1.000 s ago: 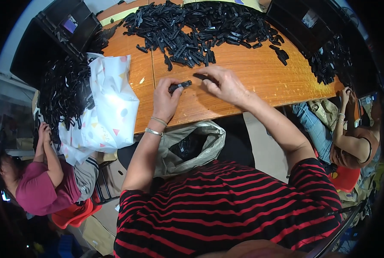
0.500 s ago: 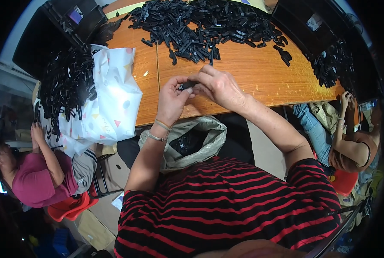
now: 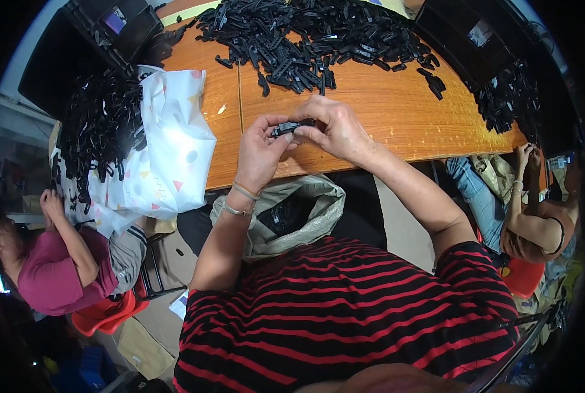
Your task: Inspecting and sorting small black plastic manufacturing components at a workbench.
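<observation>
Just above the table's near edge, a small elongated black plastic piece [image 3: 291, 127] is held between both my hands. My left hand [image 3: 261, 149] pinches its left end with thumb and fingers. The right end is gripped by my right hand [image 3: 338, 131], whose curled fingers partly cover it. Beyond my hands, a large heap of similar black plastic pieces [image 3: 292, 56] spreads over the far part of the wooden table [image 3: 371, 124]. An open woven sack [image 3: 328, 213] sits at my lap below the table edge, with some black pieces [image 3: 276, 216] inside.
Black bins [image 3: 119, 33] stand at the far left and far right [image 3: 469, 36]. A patterned white plastic sheet [image 3: 174, 144] lies at left beside another heap of black pieces [image 3: 99, 128]. Co-workers sit at left [image 3: 63, 268] and right [image 3: 535, 229].
My right hand has shifted slightly on the black piece, its fingers now more curled, and more of the piece shows. The left co-worker's hands have moved a little.
</observation>
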### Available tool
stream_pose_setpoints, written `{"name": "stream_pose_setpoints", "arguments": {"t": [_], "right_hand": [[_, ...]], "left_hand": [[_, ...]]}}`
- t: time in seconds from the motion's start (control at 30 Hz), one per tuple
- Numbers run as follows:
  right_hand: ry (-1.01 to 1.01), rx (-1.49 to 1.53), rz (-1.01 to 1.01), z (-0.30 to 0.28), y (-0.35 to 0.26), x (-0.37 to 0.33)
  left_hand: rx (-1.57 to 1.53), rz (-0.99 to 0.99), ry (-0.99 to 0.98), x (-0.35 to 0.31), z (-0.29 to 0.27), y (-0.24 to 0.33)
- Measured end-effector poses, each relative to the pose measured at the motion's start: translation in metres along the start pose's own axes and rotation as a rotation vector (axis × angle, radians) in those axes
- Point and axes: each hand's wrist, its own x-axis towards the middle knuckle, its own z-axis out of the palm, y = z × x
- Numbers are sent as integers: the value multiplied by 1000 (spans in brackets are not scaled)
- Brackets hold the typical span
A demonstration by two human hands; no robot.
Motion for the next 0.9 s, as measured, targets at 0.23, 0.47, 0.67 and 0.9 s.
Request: {"name": "stream_pose_setpoints", "arguments": {"t": [0.23,0.47,0.67,0.9], "right_hand": [[-121,220,307,0,-7,2],[-105,288,398,1,-9,1],[11,283,407,21,-2,-6],[-29,171,324,21,-11,-31]], "left_hand": [[128,94,-64,-10,0,12],[633,412,-40,-20,11,32],[386,298,53,-19,11,21],[250,9,-64,-39,-4,14]]}}
